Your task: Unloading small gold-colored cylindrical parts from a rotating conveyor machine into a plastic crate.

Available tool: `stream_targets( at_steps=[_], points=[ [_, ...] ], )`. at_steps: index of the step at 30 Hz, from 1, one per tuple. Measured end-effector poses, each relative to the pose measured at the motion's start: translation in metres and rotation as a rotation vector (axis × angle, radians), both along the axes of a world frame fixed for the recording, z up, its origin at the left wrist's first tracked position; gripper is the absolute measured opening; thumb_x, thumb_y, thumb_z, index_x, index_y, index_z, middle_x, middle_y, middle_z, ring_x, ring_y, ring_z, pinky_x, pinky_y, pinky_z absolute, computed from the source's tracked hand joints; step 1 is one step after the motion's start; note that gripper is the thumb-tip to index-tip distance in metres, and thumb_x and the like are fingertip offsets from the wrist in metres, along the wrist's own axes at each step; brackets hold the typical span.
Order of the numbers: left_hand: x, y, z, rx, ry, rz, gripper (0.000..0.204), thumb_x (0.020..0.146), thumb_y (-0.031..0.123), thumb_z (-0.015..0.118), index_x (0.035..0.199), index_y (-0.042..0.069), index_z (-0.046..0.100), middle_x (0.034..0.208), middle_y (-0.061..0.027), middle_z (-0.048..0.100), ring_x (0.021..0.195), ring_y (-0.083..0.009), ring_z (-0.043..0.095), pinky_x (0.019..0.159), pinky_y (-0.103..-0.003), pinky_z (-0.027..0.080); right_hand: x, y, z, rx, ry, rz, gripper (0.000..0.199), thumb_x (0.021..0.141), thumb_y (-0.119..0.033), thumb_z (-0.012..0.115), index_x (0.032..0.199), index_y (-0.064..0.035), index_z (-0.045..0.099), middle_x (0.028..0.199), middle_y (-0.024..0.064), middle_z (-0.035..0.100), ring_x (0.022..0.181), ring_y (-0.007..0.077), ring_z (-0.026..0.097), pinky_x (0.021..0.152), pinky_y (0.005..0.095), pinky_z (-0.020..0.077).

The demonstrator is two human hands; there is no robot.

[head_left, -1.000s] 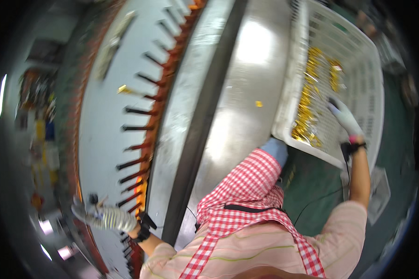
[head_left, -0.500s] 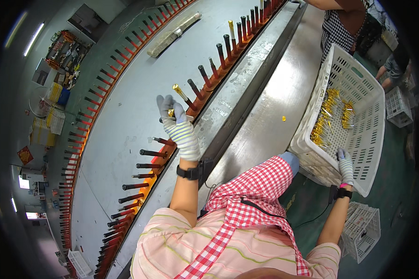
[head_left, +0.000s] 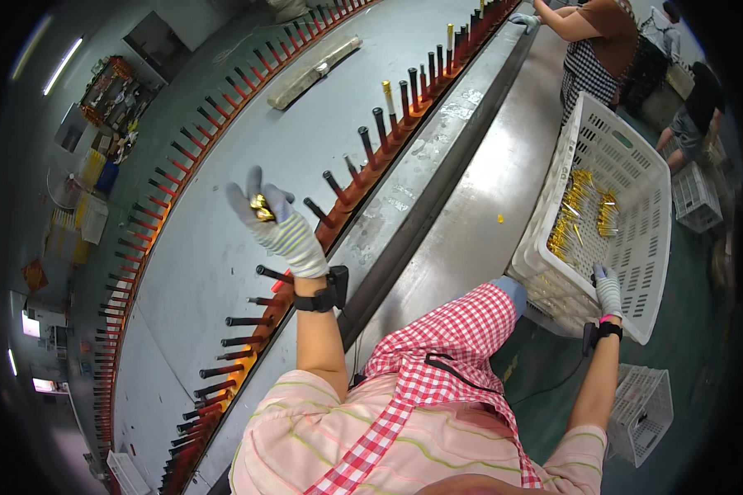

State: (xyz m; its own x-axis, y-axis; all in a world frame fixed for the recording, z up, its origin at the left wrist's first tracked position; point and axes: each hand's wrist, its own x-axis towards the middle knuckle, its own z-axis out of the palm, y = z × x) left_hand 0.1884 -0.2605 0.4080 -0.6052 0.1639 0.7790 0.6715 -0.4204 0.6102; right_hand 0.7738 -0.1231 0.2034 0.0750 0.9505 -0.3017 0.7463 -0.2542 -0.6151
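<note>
My left hand (head_left: 279, 227), in a striped grey glove, is raised over the pale round table, left of the row of pegs. Its fingers are curled around a shiny gold piece (head_left: 262, 208), whose full shape is partly covered. At the near edge of a white plastic crate (head_left: 636, 309), my gloved right hand (head_left: 608, 290) is closed on the rim, fingers over the inner side. Inside the crate lie gold-topped pieces with slim pale stems (head_left: 576, 206). Black-tipped red pegs (head_left: 370, 147) stand along the orange track; a gold piece (head_left: 387, 91) sits on one farther along.
A metal ledge (head_left: 462, 223) runs between the track and me, with a small yellow bit (head_left: 499, 219) on it. A wrapped long bundle (head_left: 314, 73) lies on the table. Another person (head_left: 598, 49) stands at the far right. A smaller white crate (head_left: 640, 408) is on the floor.
My left hand has moved left, away from the track, still holding the gold piece. The pegs, including the gold-topped ones, have shifted up and away to the right. My right hand stays at the crate.
</note>
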Motion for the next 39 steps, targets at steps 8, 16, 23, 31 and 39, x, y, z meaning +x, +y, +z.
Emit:
stream_targets(
  at_steps=[8, 16, 23, 31, 39],
  points=[
    [0.074, 0.077, 0.015, -0.141, -0.498, -0.464, 0.036, 0.09, 0.007, 0.057, 0.125, 0.0, 0.051, 0.115, -0.013, 0.059, 0.07, -0.011, 0.059, 0.059, -0.024, 0.05, 0.02, -0.011, -0.012, 0.159, -0.177, -0.138, 0.042, 0.088, -0.037, 0.051, 0.104, -0.001, 0.065, 0.1, 0.0223, 0.065, 0.096, 0.0378, 0.06, 0.085, 0.0412, 0.0449],
    [0.057, 0.137, -0.05, -0.284, -0.49, 0.069, 0.049, 0.088, 0.008, 0.054, 0.134, -0.002, 0.041, 0.123, -0.0173, 0.055, 0.102, -0.0223, 0.056, 0.092, -0.03, 0.043, 0.008, -0.015, 0.002, 0.202, -0.116, -0.083, 0.039, 0.088, -0.031, 0.052, 0.099, 0.0033, 0.065, 0.09, 0.0235, 0.065, 0.083, 0.0367, 0.061, 0.077, 0.0427, 0.0461],
    [0.04, 0.1, -0.049, -0.17, -0.476, 0.021, 0.054, 0.09, 0.003, 0.049, 0.141, 0.005, 0.031, 0.11, -0.0131, 0.061, 0.099, -0.0184, 0.057, 0.086, -0.029, 0.045, 0.01, -0.012, -0.002, 0.11, -0.083, -0.141, 0.038, 0.089, -0.03, 0.052, 0.102, 0.0039, 0.065, 0.086, 0.0181, 0.065, 0.075, 0.0269, 0.06, 0.073, 0.0379, 0.0466],
    [0.073, 0.097, 0.044, 0.071, -0.326, -0.251, 0.055, 0.086, -0.002, 0.059, 0.137, 0.011, 0.041, 0.108, -0.0086, 0.06, 0.086, -0.008, 0.053, 0.073, -0.022, 0.046, 0.013, -0.002, -0.01, 0.122, -0.119, -0.094, 0.039, 0.087, -0.032, 0.053, 0.098, 0.004, 0.065, 0.092, 0.0243, 0.065, 0.087, 0.0385, 0.061, 0.079, 0.0422, 0.0458],
    [0.08, 0.196, -0.034, -0.107, -0.57, -0.283, 0.032, 0.088, 0.01, 0.061, 0.119, 0.0, 0.056, 0.11, -0.0088, 0.062, 0.097, -0.0156, 0.058, 0.086, -0.027, 0.047, 0.007, -0.004, -0.003, 0.114, -0.112, -0.128, 0.038, 0.087, -0.032, 0.054, 0.095, 0.0035, 0.066, 0.083, 0.021, 0.066, 0.079, 0.0353, 0.062, 0.075, 0.0409, 0.0468]
  ],
)
